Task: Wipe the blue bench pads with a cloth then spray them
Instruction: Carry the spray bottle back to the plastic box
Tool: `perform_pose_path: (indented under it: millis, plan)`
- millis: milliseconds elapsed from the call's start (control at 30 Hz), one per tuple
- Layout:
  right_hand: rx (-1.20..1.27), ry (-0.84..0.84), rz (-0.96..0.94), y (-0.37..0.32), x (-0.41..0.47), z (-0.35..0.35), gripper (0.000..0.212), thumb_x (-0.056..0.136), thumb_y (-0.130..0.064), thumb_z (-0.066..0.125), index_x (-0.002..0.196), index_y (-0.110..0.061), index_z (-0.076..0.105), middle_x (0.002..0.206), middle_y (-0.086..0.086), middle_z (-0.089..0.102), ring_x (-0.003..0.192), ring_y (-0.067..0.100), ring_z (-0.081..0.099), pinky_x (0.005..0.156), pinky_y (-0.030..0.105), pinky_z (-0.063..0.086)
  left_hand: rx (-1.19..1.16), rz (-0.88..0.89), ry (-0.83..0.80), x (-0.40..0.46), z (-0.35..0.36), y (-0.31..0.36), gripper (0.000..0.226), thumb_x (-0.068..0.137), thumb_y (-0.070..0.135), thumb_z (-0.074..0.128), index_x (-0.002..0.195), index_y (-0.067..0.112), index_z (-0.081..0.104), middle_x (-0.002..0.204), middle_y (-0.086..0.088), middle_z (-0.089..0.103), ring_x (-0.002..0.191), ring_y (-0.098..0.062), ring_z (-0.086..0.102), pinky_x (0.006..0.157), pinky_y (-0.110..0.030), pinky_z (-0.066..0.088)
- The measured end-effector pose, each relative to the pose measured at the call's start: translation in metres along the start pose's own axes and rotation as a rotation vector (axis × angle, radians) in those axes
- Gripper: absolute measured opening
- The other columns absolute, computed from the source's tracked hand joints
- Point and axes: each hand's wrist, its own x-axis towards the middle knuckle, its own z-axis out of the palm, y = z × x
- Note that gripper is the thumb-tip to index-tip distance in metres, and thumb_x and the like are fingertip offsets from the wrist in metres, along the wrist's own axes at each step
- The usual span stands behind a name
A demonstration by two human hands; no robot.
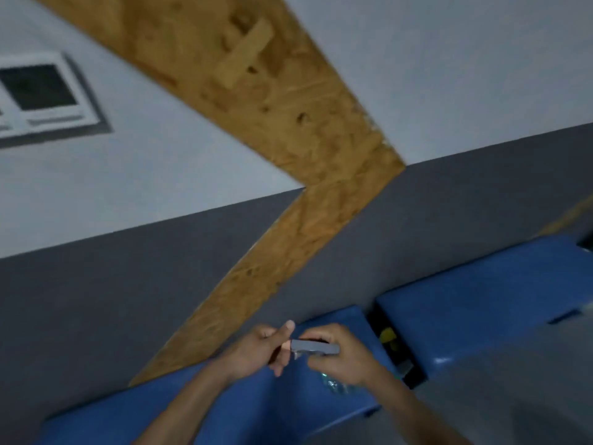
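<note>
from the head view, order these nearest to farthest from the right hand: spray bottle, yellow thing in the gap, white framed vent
1. spray bottle, gripped in the right hand itself
2. yellow thing, to its right, in the gap between the blue pads
3. white framed vent, far upper left on the wall

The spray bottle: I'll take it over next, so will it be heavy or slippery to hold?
Probably light: the right hand alone carries the spray bottle. Its clear lower body looks like smooth plastic, so possibly slippery when wet. The grey head seems rigid, where the left hand touches its nozzle.
</note>
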Motion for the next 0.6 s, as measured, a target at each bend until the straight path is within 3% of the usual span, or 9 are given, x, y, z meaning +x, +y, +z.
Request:
perform_pose_path:
  millis: [67,133,267,433,600]
  plan:
    - [-0.009,0.079,0.001,0.011,-0.032,-0.060,0.024,0.066,-0.018,0.055,0.083,-0.025,0.072,0.072,-0.001,0.068,0.062,0.006,0.055,0.056,0.028,0.039,0.029,0.049,-0.067,0.023,0.039,0.054,0.064,0.100,0.055,0.036,0.059,0.013,0.061,0.054,-0.002,0.059,0.060,-0.013,0.058,0.064,-0.016,0.046]
    - [-0.019,0.156,0.005,0.018,-0.061,-0.113,0.025,0.066,-0.017,0.057,0.085,-0.019,0.073,0.068,-0.007,0.065,0.060,0.002,0.054,0.055,0.025,0.039,0.055,0.088,-0.104,0.047,0.073,0.100,0.061,0.101,0.054,0.039,0.059,0.013,0.058,0.051,0.002,0.056,0.060,-0.015,0.058,0.067,-0.018,0.049]
    - [-0.034,0.318,0.006,0.030,-0.113,-0.200,0.019,0.068,-0.011,0.060,0.081,-0.021,0.071,0.065,-0.013,0.062,0.059,0.001,0.055,0.055,0.028,0.041,0.078,0.179,-0.163,0.092,0.134,0.182,0.058,0.099,0.054,0.046,0.058,0.013,0.056,0.052,0.000,0.053,0.061,-0.017,0.055,0.068,-0.020,0.050]
    - [-0.023,0.479,0.040,0.056,-0.163,-0.282,0.023,0.068,-0.015,0.058,0.085,-0.019,0.073,0.073,0.000,0.068,0.062,0.003,0.057,0.056,0.028,0.043,0.100,0.302,-0.276,0.150,0.202,0.256,0.050,0.100,0.043,0.050,0.064,0.010,0.054,0.051,0.005,0.052,0.058,-0.014,0.050,0.069,-0.027,0.047]
    - [0.006,0.606,0.116,0.090,-0.197,-0.351,0.025,0.072,-0.006,0.060,0.084,-0.022,0.074,0.071,0.002,0.067,0.059,0.010,0.054,0.055,0.028,0.041,0.150,0.418,-0.390,0.221,0.261,0.307,0.049,0.095,0.052,0.051,0.063,0.015,0.052,0.059,0.003,0.052,0.060,-0.012,0.049,0.066,-0.022,0.044]
